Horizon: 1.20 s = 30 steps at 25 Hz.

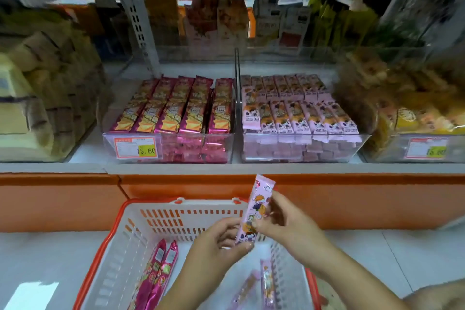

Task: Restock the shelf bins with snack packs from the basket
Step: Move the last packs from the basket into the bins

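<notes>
Over one basket [161,219], one lilac pack [256,206]; left hand [216,241], right hand [281,219] pinch it.

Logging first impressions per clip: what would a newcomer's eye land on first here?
First, the pale pink snack pack, held upright at centre between the left hand and right hand, just above the white basket with its orange rim. Then the two clear shelf bins behind: the magenta bin on the left and the pink bin on the right, both well stocked. Two magenta packs lie in the basket's left side.
</notes>
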Each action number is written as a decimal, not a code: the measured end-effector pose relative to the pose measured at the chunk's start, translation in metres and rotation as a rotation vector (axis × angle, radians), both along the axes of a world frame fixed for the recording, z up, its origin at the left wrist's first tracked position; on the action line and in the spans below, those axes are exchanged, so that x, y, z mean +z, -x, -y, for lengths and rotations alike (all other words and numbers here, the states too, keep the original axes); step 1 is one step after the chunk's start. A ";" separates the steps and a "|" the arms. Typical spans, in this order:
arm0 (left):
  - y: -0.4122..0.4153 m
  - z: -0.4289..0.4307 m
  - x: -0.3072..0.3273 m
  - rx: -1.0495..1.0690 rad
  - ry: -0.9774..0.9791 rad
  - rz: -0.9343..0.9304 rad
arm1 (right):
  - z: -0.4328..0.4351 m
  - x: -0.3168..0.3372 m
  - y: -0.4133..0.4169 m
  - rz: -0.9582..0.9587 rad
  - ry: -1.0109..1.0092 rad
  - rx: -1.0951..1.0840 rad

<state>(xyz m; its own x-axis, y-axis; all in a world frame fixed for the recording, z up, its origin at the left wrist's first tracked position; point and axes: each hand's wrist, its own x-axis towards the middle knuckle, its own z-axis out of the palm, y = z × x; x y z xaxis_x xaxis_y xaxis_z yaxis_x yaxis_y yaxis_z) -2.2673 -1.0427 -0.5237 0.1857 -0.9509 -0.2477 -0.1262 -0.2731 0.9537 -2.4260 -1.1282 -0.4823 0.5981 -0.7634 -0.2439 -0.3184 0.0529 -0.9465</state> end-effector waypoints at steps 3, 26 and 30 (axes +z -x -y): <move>-0.005 0.031 0.072 0.051 0.304 0.294 | 0.035 0.070 0.005 0.114 0.220 -0.164; -0.042 0.040 0.031 0.414 0.557 0.609 | 0.040 0.056 -0.041 0.308 0.761 -0.395; -0.059 -0.021 -0.095 0.162 -0.212 0.428 | -0.008 -0.088 -0.040 -0.424 0.155 0.038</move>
